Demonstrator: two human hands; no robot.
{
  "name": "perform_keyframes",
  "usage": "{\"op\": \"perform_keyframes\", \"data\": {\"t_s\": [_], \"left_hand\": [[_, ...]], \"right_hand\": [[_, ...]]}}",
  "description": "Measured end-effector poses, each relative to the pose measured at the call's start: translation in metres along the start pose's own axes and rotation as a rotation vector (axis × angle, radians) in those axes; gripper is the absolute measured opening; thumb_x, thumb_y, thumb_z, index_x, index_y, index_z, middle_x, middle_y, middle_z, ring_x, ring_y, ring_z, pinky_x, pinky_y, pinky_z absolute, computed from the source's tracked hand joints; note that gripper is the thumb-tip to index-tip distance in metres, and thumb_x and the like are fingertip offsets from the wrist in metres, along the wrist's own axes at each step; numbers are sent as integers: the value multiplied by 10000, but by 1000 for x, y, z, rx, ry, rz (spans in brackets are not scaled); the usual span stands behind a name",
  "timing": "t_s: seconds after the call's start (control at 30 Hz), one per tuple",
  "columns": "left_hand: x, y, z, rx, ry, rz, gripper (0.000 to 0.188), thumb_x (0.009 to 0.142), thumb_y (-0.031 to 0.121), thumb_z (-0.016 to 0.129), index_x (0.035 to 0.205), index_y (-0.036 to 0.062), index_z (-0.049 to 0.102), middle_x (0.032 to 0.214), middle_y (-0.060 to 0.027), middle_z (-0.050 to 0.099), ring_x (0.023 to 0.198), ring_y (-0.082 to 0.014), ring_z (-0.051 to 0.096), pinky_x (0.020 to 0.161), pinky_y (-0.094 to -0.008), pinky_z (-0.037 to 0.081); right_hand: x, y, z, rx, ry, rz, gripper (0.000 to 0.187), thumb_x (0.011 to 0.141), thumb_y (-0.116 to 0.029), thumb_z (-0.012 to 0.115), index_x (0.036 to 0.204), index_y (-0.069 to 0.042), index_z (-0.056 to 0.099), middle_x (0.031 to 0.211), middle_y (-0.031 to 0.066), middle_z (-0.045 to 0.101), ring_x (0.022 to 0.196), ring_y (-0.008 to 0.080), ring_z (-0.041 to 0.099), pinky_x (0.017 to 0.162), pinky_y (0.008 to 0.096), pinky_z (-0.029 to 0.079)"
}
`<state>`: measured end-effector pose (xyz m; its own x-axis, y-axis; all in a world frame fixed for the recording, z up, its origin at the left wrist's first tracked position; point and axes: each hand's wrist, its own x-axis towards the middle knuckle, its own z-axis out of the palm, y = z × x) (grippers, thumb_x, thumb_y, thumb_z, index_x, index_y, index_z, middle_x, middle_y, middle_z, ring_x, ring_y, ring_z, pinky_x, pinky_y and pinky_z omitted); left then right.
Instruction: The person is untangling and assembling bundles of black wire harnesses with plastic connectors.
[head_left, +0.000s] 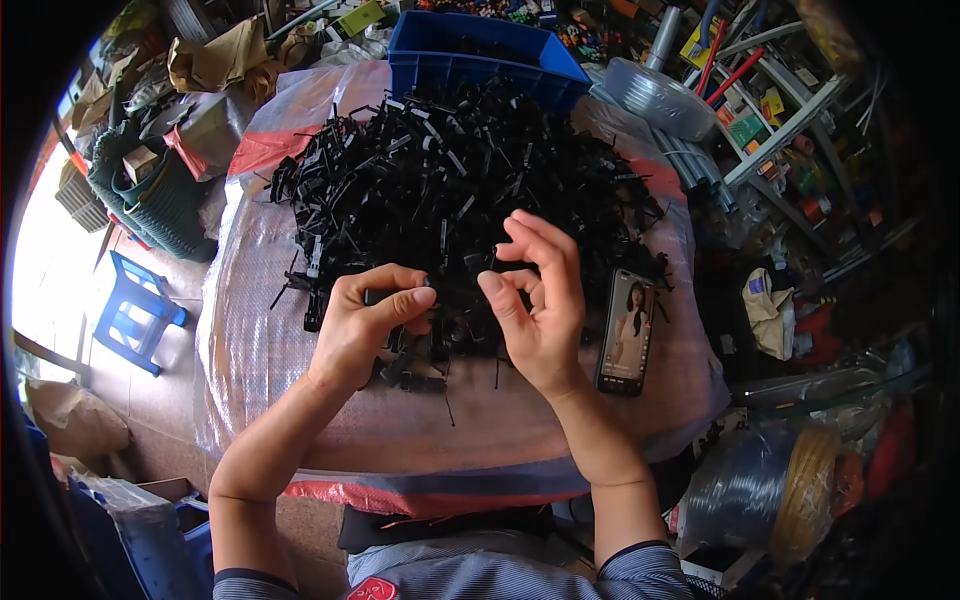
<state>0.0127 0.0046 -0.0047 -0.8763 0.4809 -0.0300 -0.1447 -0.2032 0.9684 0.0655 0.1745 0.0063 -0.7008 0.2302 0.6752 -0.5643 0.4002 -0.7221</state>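
Note:
A large heap of small black plastic clip-like parts with thin tails (460, 190) lies in front of me on a woven sack surface (270, 390). Just over its near edge, my left hand (365, 320) is closed, thumb against index finger. A dark piece shows in its grip, mostly covered by the fingers. Across a small gap, my right hand (545, 310) has its fingers apart and loosely curved, with the thumb pointing toward my left hand. I can make out nothing held in it; dark parts of the heap lie behind its fingertips.
Right of my right hand lies a phone (626, 335) with its screen lit. A blue plastic bin (480, 65) stands behind the heap. At left is a blue stool (140, 312); at right are a metal rack (790, 130) and wrapped coils (745, 490).

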Motion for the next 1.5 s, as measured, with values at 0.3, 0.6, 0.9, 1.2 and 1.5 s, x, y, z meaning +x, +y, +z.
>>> {"op": "perform_keyframes", "data": {"t_s": [0.3,0.6,0.9,1.2,1.5], "left_hand": [[-3,-8,7,105,-67,125,163,782,61,690,906,-30,637,818,-29,615,715,-95,583,666,-215,459],[-11,-6,10,648,38,801,219,678,-36,697,889,-25,642,810,-116,599,654,-205,607,552,-270,476],[-6,6,7,460,101,440,176,728,16,667,890,-39,626,746,-74,593,626,-153,572,582,-254,451],[4,-1,-2,-119,4,-51,134,794,102,648,851,-17,621,679,-28,582,596,-81,512,563,-213,398],[-5,-18,2,221,-1,70,209,819,158,668,935,4,587,810,-21,571,747,-73,501,666,-227,421]], "right_hand": [[-6,12,-5,258,-366,197,141,887,-70,563,1000,-21,632,1102,55,561,905,88,531,795,200,419],[-9,21,-3,747,-384,750,78,867,-110,590,896,-39,580,866,7,584,835,57,507,810,203,394],[-10,23,-1,801,-368,724,191,848,-108,624,1015,-27,581,886,30,581,816,102,507,763,237,411],[-3,6,4,-495,-359,-383,503,669,-38,732,1136,8,551,885,110,578,760,245,543,675,338,473],[-12,18,13,-496,-358,-348,414,647,6,685,1034,31,540,758,121,557,646,267,567,567,347,479]]}}
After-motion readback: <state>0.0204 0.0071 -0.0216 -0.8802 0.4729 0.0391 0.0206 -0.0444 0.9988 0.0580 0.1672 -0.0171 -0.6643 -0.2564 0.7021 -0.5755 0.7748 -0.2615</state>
